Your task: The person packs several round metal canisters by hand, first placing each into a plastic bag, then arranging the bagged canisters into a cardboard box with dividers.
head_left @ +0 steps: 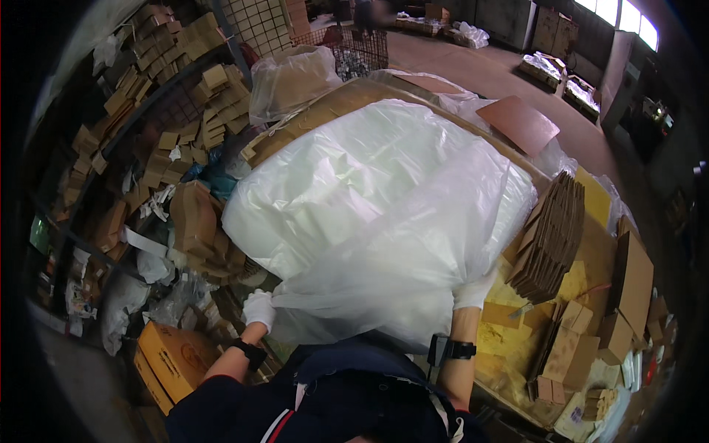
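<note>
A big translucent white plastic sheet (369,170), perhaps a large bag, lies crumpled over the work table in front of me. My left hand (258,308), in a white glove, is closed on its near left edge and pulls the film into folds. On the near right side my right hand (473,290), also gloved, reaches in at the sheet's edge. Its fingers are hidden by the film. Beside it, to the right, a stack of folded brown cardboard pieces (549,236) stands on the yellowish table top (491,354).
Shelves at left hold many small cardboard boxes (221,92). An orange-yellow carton (173,362) stands low at left. Flattened boxes (565,343) and a knife-like tool (521,311) lie on the table at right. Beyond the table are a wire basket (358,52) and a pinkish-brown board (518,124).
</note>
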Demonstrator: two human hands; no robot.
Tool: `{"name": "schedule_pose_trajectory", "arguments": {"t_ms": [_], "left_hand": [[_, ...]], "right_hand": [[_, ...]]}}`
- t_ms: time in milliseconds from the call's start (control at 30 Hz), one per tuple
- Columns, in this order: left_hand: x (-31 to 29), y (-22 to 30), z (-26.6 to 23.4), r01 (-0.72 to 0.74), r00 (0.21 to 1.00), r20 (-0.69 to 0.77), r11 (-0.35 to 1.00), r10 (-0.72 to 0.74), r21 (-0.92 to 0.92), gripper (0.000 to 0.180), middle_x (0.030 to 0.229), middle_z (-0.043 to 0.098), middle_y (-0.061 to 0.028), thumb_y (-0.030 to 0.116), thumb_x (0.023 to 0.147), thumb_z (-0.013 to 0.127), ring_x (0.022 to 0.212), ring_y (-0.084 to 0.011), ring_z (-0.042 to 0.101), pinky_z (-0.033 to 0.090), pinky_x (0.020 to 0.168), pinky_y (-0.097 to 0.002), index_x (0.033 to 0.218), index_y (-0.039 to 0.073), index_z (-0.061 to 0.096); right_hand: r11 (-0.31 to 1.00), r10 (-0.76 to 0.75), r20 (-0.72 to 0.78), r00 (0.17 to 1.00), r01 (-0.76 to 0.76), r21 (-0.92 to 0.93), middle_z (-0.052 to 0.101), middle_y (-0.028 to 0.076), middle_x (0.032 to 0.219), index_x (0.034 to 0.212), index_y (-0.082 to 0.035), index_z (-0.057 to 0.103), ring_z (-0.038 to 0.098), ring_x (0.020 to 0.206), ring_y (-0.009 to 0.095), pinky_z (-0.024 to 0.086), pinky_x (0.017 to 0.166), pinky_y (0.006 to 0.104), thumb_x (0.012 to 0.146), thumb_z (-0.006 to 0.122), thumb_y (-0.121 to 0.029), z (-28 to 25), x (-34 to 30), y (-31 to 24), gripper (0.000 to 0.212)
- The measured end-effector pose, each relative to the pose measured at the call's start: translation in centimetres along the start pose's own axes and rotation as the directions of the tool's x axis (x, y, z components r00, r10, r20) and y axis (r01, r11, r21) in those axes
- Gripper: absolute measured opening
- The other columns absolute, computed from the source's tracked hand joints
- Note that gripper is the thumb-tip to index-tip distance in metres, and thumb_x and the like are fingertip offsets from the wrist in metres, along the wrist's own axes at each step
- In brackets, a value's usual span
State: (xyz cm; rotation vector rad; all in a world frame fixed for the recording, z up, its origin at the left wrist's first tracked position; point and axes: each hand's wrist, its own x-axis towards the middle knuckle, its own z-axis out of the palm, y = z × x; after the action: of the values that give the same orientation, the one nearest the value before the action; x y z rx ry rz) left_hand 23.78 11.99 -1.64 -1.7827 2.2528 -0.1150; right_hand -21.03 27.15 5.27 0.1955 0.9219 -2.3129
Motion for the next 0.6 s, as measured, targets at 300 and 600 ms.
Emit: {"name": "schedule_pose_trajectory", "arguments": {"t_ms": [300, 600], "left_hand": [[1.0, -1.3, -2.8, -0.292, 0.956, -0.034, 0.923, 0.293, -0.253, 0.029, 0.11, 0.066, -0.0159, 0.022, 0.086, 0.056, 0.101, -0.0335, 0.062, 0.051, 0.086, -0.0403, 0.11, 0.009, 0.065], [7.1, 10.0, 2.6, -0.986, 0.158, -0.495, 0.106, 0.854, -0.132, 0.04, 0.121, 0.062, -0.0123, 0.023, 0.084, 0.061, 0.115, -0.0311, 0.055, 0.046, 0.095, -0.0386, 0.122, 0.01, 0.06]], "right_hand": [[0.923, 0.208, -0.037, 0.977, -0.209, -0.323, 0.057, 0.011, 0.13, 0.137, -0.006, 0.048, 0.058, 0.112, 0.024, 0.052, 0.088, 0.0378, 0.097, 0.051, -0.048, -11.9, -1.9, 1.5, 0.058], [0.912, 0.126, -0.106, 0.986, -0.157, -0.378, 0.064, 0.007, 0.116, 0.126, -0.004, 0.056, 0.063, 0.1, 0.02, 0.052, 0.084, 0.0347, 0.097, 0.055, -0.035, -11.6, -16.5, 8.3, 0.043]]}}
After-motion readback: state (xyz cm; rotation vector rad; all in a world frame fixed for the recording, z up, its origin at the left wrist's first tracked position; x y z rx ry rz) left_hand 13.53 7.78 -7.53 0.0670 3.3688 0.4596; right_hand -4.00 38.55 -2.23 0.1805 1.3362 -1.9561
